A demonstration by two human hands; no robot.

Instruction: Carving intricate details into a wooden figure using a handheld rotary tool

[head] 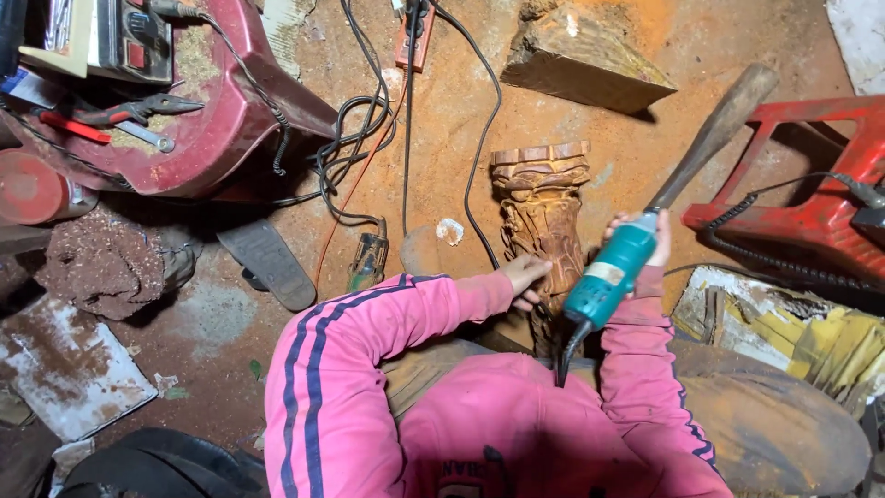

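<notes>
Your right hand (645, 242) is wrapped around the teal body of a power grinder (610, 274), fingers closed on it near the top, with its black cord (567, 355) hanging down toward your lap. Your left hand (527, 275) rests on the side of the carved wooden piece (542, 217), fingers curled loosely against the wood rather than gripping anything else. That carving stands on the sawdust-covered floor (442, 138) just in front of your knees, between your two pink sleeves. A long wooden handle (714, 134) rises behind the grinder toward the red stool (811, 198) on your right. Beyond the carving lies a rough wood block (581, 60), and black cables (369, 138) trail across the floor beside a dark red upturned stool (221, 120) carrying pliers (134, 111).
</notes>
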